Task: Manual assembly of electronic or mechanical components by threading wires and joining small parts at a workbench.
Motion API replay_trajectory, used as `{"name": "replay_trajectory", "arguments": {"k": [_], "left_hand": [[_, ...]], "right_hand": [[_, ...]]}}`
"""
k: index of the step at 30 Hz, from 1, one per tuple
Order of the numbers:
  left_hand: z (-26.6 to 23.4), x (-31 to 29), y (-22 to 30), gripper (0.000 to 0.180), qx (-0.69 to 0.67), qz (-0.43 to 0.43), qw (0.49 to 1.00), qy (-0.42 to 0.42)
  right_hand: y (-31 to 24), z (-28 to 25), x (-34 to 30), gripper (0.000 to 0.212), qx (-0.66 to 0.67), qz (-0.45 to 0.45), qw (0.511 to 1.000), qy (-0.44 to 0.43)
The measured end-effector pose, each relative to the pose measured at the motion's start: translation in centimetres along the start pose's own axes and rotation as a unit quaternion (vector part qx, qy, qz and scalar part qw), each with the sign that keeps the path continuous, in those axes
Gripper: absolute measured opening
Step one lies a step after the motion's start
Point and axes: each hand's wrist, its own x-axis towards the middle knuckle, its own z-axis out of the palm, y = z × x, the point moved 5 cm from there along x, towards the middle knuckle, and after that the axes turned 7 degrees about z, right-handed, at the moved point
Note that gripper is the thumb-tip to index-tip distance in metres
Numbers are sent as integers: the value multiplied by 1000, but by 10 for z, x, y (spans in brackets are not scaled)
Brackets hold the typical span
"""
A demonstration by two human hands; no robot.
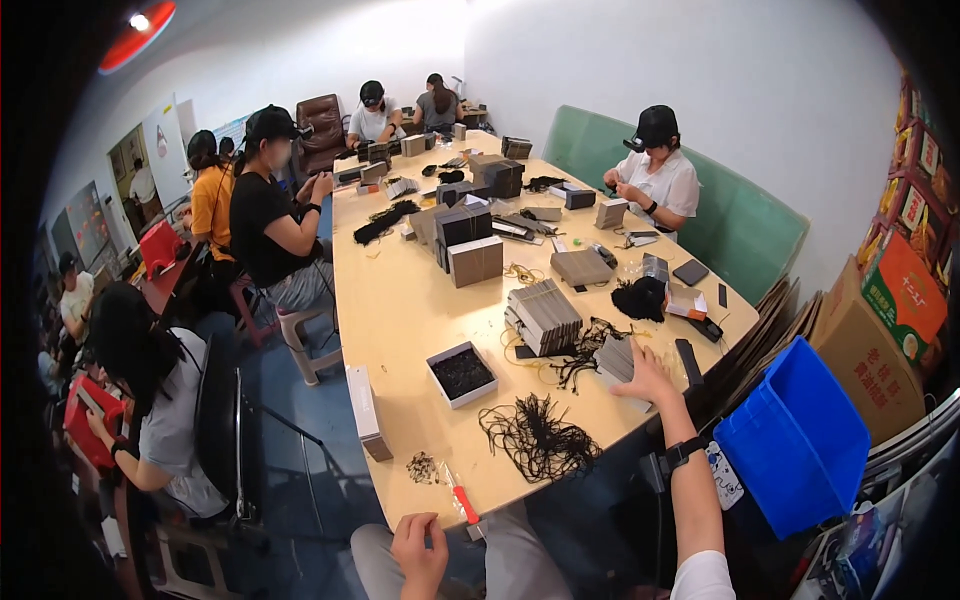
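At the right side of the long table, the right hand reaches out with fingers spread and lies flat on a small stack of grey cards; it grips nothing. Down at the near edge, the left hand hangs over the lap with fingers curled loosely together; whether it pinches anything I cannot tell. Just left of the stack lies a tangle of black cords, and nearer the person a bigger heap of cords. These cords look light, limp and quick to snag, so one is best picked by a free end. The cards seem thin and stiff, easiest lifted by an edge. Further left sits an open box, and red-handled scissors lie near the left hand.
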Motion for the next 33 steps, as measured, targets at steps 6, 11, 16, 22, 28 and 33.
{"name": "replay_trajectory", "arguments": {"k": [6,11,16,22,28,33], "left_hand": [[-5,6,-5,10,-9,-21,1000,-21],[0,31,-13,11,-48,-102,992,-55],[-1,40,-17,20,116,-46,992,-30],[2,54,-25,28,159,-60,985,-34],[4,68,-49,23,161,-75,982,-63],[7,77,-53,10,138,-89,985,-61]], "right_hand": [[-8,-3,-2,134,43,-19,999,-10],[4,-7,-1,132,31,-32,999,10],[-2,-7,-1,124,47,-51,998,4],[-3,-13,-11,117,-23,-21,999,17],[-31,-18,-30,117,-111,-25,989,97],[-116,-14,-83,63,8,-277,937,213]]}}
